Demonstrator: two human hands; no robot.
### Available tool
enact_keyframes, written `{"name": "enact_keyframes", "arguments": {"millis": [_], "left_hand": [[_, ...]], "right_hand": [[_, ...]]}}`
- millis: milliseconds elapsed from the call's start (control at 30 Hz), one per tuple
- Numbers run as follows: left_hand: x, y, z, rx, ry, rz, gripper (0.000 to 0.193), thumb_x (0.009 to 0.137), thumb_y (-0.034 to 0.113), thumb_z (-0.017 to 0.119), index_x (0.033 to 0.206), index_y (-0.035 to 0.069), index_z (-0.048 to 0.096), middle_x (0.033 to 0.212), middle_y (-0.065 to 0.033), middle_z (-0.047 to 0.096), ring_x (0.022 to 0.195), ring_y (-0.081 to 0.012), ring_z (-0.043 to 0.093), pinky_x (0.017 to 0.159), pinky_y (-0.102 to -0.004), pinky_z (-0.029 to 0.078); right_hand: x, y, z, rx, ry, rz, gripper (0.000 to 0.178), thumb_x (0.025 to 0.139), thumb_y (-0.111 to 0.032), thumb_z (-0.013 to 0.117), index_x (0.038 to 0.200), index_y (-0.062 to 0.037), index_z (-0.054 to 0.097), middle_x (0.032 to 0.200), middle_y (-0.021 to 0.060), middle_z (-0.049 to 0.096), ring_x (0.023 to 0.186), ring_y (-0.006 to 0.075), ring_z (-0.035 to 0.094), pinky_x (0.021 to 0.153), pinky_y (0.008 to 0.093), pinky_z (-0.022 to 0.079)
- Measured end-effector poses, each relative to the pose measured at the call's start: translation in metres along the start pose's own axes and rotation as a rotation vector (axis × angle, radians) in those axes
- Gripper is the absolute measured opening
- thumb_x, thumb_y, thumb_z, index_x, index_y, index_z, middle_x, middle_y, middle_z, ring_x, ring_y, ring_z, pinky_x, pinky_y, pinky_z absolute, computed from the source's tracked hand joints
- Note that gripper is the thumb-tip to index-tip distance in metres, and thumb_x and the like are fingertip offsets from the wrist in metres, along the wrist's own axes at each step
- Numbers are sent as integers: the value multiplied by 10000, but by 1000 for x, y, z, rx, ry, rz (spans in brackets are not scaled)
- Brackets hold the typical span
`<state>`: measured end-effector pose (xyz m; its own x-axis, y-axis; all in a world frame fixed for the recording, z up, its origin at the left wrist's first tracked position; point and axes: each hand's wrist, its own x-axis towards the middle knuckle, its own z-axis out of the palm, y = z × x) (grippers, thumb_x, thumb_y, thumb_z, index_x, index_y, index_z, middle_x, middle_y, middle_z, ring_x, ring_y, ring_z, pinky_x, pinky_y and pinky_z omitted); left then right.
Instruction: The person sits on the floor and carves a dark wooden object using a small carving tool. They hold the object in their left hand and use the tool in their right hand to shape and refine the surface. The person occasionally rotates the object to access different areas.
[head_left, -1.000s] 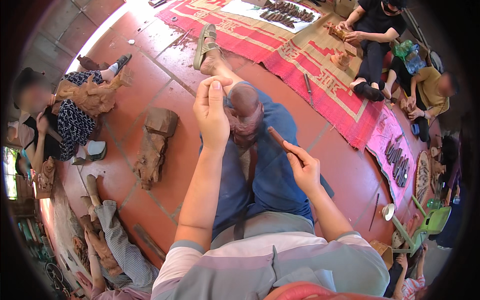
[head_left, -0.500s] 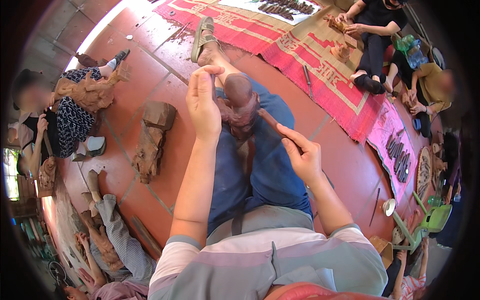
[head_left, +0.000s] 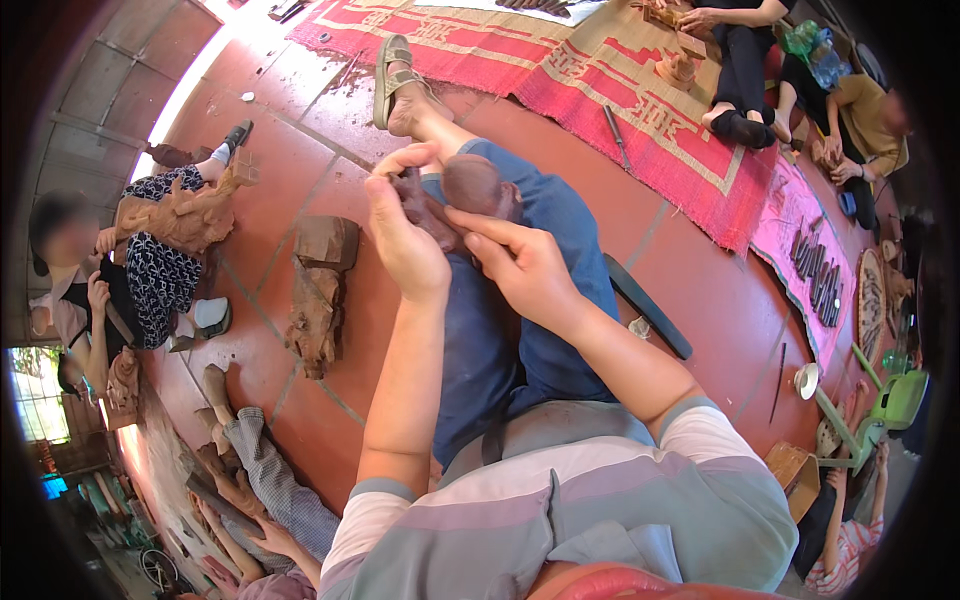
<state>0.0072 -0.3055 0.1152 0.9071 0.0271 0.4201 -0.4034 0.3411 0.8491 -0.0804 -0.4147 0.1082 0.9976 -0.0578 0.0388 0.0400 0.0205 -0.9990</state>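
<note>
A dark reddish-brown carved wooden figure (head_left: 478, 188) with a smooth round head rests tilted between my knees. My left hand (head_left: 412, 235) is closed around its left side, thumb and fingers along the carved edge. My right hand (head_left: 525, 270) grips a slim brown stick-like tool (head_left: 440, 214), its index finger stretched along it. The tool lies against the figure just below the head, close beside my left palm. Its far end and the figure's underside are hidden by my hands and legs.
Beside my right leg lies a long dark bar (head_left: 648, 306). A rough-carved wood block (head_left: 318, 300) sits on the tiles to my left. Ahead are a red patterned mat (head_left: 690, 160) and a handled tool (head_left: 616, 135). Dark tools lie on a pink cloth (head_left: 790, 235). Other people carve around me.
My right hand has moved left and inward, bringing the stick-like tool from the figure's right side to its left. The figure has turned and tilted in my left hand.
</note>
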Motion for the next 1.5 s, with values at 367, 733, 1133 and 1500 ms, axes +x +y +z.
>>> {"name": "enact_keyframes", "arguments": {"millis": [367, 733, 1133, 1500], "left_hand": [[-5, 2, 4, 10, 25, -3, 486, 1037, 386, 221, 1055, 27, 548, 1165, -138, 589, 1049, -182, 525, 913, -293, 388], [0, -4, 0, 18, 18, 60, 457, 1035, 355, 249, 978, 30, 565, 1367, -152, 457, 1196, -200, 443, 1017, -304, 326], [-2, -7, 7, -98, 2, 38, 439, 1041, 308, 246, 1006, -11, 546, 1375, -203, 430, 1327, -269, 368, 1113, -375, 271], [-2, -16, 9, -146, -19, 55, 394, 1034, 291, 286, 1014, 5, 556, 1334, -216, 483, 1278, -249, 425, 1093, -351, 280]], "right_hand": [[-2, -12, 4, 26, -27, -12, 343, 960, -92, 512, 1297, -54, 558, 671, -10, 535, 599, 44, 458, 569, 216, 418], [-11, -4, 4, -248, 30, -272, 338, 949, -59, 509, 1283, -20, 545, 861, 128, 674, 736, 91, 594, 684, 251, 486], [-24, -7, -4, -221, -12, -154, 372, 948, -76, 514, 1319, -46, 530, 933, 65, 672, 735, 20, 527, 645, 195, 449], [-15, -1, -9, -314, -82, -197, 485, 891, -33, 543, 1365, -5, 443, 1254, 175, 598, 1165, 209, 575, 950, 296, 453]]}}
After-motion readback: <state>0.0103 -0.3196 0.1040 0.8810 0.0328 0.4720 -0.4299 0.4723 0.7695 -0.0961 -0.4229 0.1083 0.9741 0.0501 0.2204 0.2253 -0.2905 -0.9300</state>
